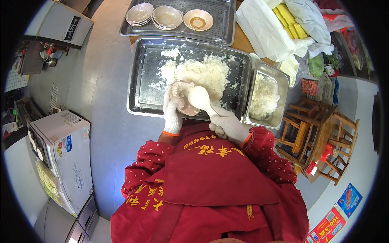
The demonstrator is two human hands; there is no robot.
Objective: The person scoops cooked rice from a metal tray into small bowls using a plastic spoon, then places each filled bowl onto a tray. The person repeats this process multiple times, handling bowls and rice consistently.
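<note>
Both my hands wear white knit gloves. My left hand (pixel 172 111) grips a pale bowl (pixel 188 108), tilted over the near edge of a large metal tray (pixel 146 110). My right hand (pixel 226 123) holds a white rice paddle (pixel 199 97) by its handle, its blade over the bowl's rim. Cooked white rice (pixel 203 71) lies heaped in the tray, with loose grains scattered around it. To the right, a smaller deep metal pan (pixel 281 100) holds more rice (pixel 264 97). The bowl's inside is partly hidden by the paddle.
Behind the tray, a perforated metal tray (pixel 223 18) carries stacked bowls (pixel 167 17) and a bowl with a brown ring (pixel 198 20). A cloth-lined box (pixel 267 33) of yellow packs stands at the back right. Wooden stools (pixel 296 136) are at the right, a white freezer (pixel 70 152) at the left.
</note>
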